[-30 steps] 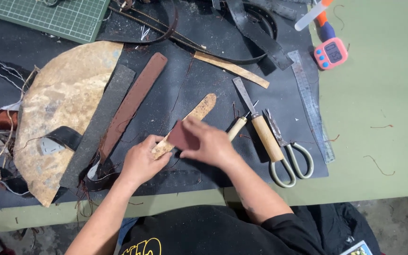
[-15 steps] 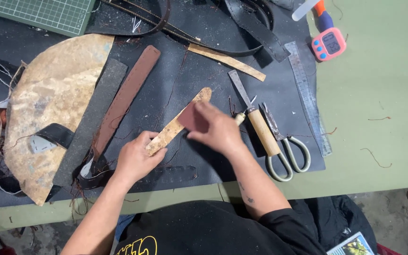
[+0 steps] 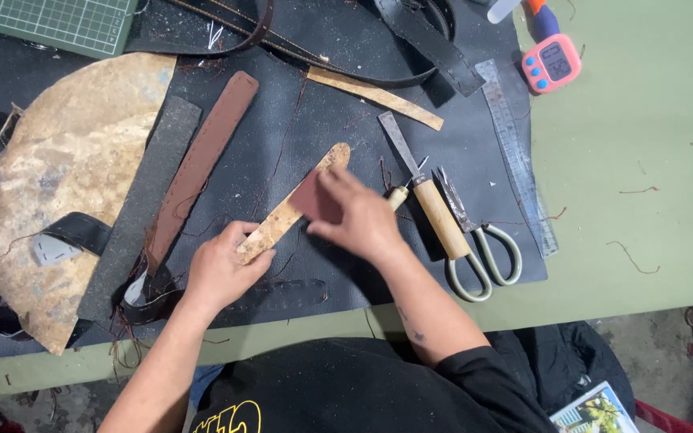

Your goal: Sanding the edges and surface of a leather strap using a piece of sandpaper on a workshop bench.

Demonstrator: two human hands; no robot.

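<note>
On black leather, left hand (image 3: 222,269) pins tan strip (image 3: 294,204) (lower end) — right hand (image 3: 354,216) pinches maroon pad (image 3: 317,197).

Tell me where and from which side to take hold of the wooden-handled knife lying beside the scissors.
Grip the wooden-handled knife by its pale round handle, probably coming from above with fingers across it. It lies flat on the black mat, blade pointing up-left, handle slanting down-right. The scissors lie close along its right side and the right hand is on its left, so from above is clearest.
</note>
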